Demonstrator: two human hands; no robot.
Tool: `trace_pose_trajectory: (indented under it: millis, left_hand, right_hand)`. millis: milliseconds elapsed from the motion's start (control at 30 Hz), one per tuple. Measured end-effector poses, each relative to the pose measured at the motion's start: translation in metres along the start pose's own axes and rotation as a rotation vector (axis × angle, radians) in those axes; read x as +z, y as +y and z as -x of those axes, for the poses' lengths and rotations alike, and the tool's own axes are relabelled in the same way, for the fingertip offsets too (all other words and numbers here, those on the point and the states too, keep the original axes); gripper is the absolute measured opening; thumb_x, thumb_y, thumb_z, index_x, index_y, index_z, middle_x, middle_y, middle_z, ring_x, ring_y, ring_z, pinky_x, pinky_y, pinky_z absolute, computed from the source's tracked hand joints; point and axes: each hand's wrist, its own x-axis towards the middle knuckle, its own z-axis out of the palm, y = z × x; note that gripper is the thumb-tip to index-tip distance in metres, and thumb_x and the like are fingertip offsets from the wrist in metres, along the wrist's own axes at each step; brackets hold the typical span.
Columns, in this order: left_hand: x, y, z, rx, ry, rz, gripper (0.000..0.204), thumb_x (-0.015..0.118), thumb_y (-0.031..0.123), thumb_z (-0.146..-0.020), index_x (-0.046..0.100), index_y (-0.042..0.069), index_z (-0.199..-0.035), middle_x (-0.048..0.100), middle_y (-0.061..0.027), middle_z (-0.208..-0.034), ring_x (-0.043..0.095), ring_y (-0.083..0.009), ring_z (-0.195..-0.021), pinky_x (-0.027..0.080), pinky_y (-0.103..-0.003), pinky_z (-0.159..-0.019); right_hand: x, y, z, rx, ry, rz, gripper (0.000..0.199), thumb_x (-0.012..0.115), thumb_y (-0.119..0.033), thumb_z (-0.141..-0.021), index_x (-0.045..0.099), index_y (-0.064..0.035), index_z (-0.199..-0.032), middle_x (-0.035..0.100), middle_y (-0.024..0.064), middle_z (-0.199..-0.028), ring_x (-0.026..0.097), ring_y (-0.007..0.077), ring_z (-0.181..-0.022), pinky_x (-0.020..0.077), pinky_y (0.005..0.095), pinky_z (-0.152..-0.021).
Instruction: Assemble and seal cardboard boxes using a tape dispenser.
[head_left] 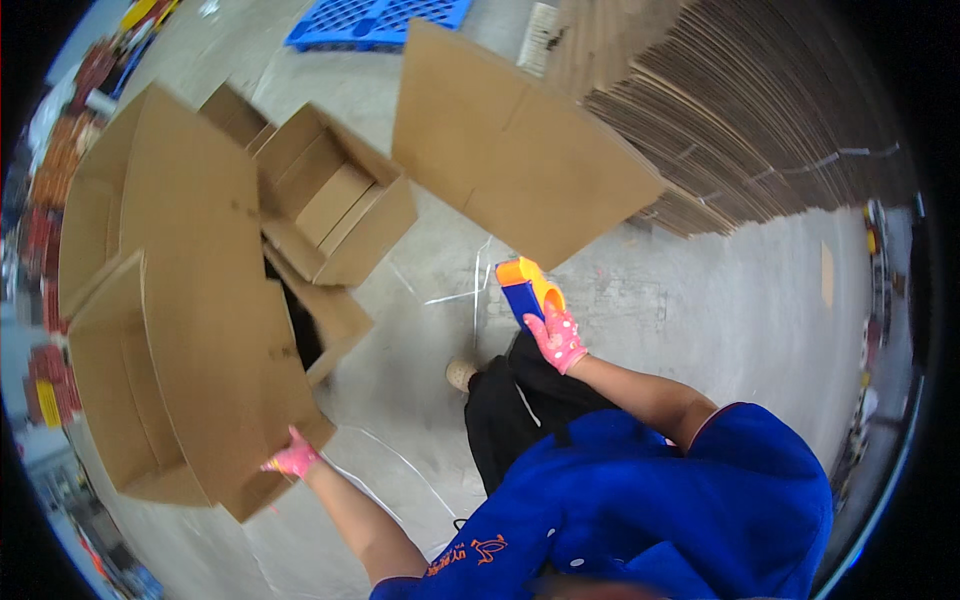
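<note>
My left hand (pixel 292 458), in a pink glove, is at the lower corner of a large brown cardboard box (pixel 205 290), gripping it by the edge. That box stands tilted on my left, its open flaps facing away to the left. In my right hand (pixel 558 341), also pink-gloved, is an orange and blue tape dispenser (pixel 526 292), held up in front of my legs. The dispenser is clear of any box. Behind the large box sits a smaller open cardboard box (pixel 335 195), with a loose-hanging flap (pixel 335 325) below it.
A flat cardboard sheet (pixel 510 140) leans ahead, beside a tall stack of flattened cartons (pixel 750 110) at the far right. A blue plastic pallet (pixel 375 22) lies at the back. White strapping (pixel 475 300) trails over the grey floor near my shoe (pixel 460 375).
</note>
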Motion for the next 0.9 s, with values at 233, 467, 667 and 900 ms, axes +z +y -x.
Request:
trace_pose_trajectory:
  millis: [233,467,667,900]
  left_hand:
    - [-0.059,0.036,-0.017,-0.17,0.052,-0.373,0.066,0.041,0.058,-0.087,0.037,0.012,-0.133,0.04,-0.0055,-0.136,0.034,-0.0248,-0.126,0.036,-0.046,-0.099]
    - [0.058,-0.17,0.167,0.381,-1.227,-1.299,0.039,0.058,0.026,-0.087,0.056,0.002,-0.119,0.057,-0.0161,-0.117,0.052,-0.0286,-0.112,0.039,-0.038,-0.097]
    - [0.236,-0.246,0.283,1.085,-1.93,-1.086,0.057,0.06,0.03,-0.082,0.043,0.014,-0.134,0.035,-0.0117,-0.142,0.029,-0.0297,-0.133,0.025,-0.047,-0.107]
    - [0.263,-0.284,0.28,1.352,-1.979,-1.378,0.074,0.063,0.026,-0.077,0.028,0.02,-0.143,0.024,-0.0048,-0.149,0.023,-0.0244,-0.137,0.027,-0.045,-0.105]
  right_hand:
    - [-0.014,-0.02,0.019,0.178,0.191,-0.005,0.053,0.049,-0.044,-0.089,0.054,0.0057,-0.107,0.059,0.0281,-0.094,0.055,0.0455,-0.089,0.0421,0.0504,-0.078]
    - [-0.007,-0.024,0.009,0.26,0.212,-0.182,0.057,0.05,-0.044,-0.089,0.053,0.0082,-0.111,0.058,0.0308,-0.097,0.054,0.0439,-0.095,0.0416,0.0479,-0.083]
    - [-0.035,-0.044,0.007,0.137,0.34,-0.143,0.044,0.059,-0.026,-0.088,0.052,0.0085,-0.114,0.06,0.0272,-0.094,0.056,0.0426,-0.085,0.0442,0.0478,-0.075]
    - [-0.049,-0.038,-0.002,-0.085,0.505,0.104,0.035,0.065,-0.016,-0.083,0.054,0.0093,-0.104,0.06,0.027,-0.088,0.056,0.0436,-0.077,0.0445,0.048,-0.068]
